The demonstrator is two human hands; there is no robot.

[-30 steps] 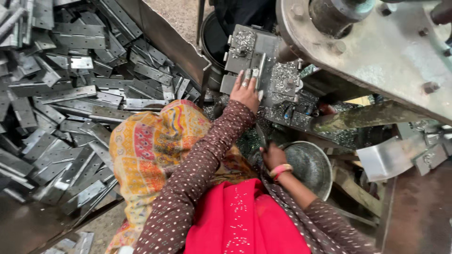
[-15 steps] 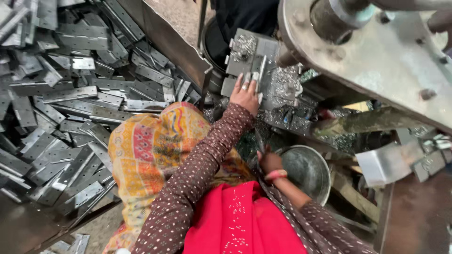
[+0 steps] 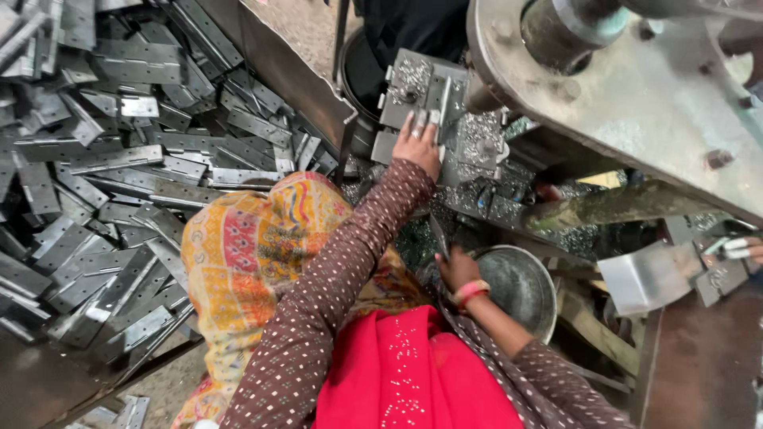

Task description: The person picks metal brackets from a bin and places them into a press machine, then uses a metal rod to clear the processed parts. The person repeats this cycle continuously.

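The left hand (image 3: 419,143) lies palm down with fingers spread on a flat grey metal plate (image 3: 433,99) set on the block of the press (image 3: 636,87), fingertips pressing its near edge; it presses rather than grips. The plate is dull steel, oblong, strewn with bright filings that glitter like grit. The right hand (image 3: 456,268) is lower, beside the near rim of a round steel bowl (image 3: 517,286), its fingers closed around a thin dark metal strip (image 3: 439,236) that sticks up from the fist — a pink bangle sits at the wrist. So one piece is on the machine bed under the left hand, the other well below it in the right.

Both sleeves are brown cloth with small pale dots; a red garment covers the lap, and an orange-and-yellow patterned cloth (image 3: 246,262) drapes over the left side.

Above the hands hangs the press's heavy frame — rough, pitted grey metal with a round shaft through it. Along the left edge of the view a heap of flat hinge-like steel pieces (image 3: 103,175), punched with holes, fills a metal tray. At the right edge another person's hand (image 3: 747,248) holds a small metal part.
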